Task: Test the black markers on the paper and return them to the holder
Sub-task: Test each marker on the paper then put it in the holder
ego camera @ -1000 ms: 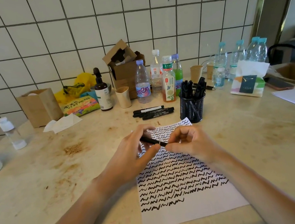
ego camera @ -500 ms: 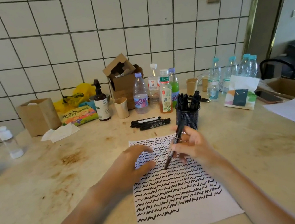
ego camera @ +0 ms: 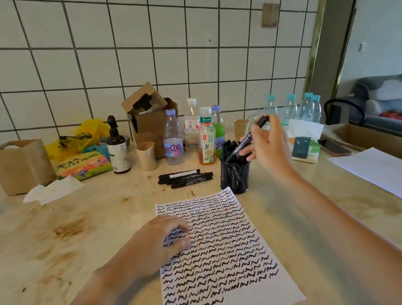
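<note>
Stained beige worktop (ego camera: pixel 53 250) against white tiled wall (ego camera: pixel 179 39). Along the back: paper bag (ego camera: pixel 19 165), crumpled tissue (ego camera: pixel 52 190), snack packet (ego camera: pixel 81 165), dark pump bottle (ego camera: pixel 116 148), open cardboard box (ego camera: pixel 151 118), paper cup (ego camera: pixel 146 156), drink bottles (ego camera: pixel 192 133). Right: tissue pack (ego camera: pixel 305 141), phone (ego camera: pixel 334 146), blank sheet (ego camera: pixel 392 177).
</note>
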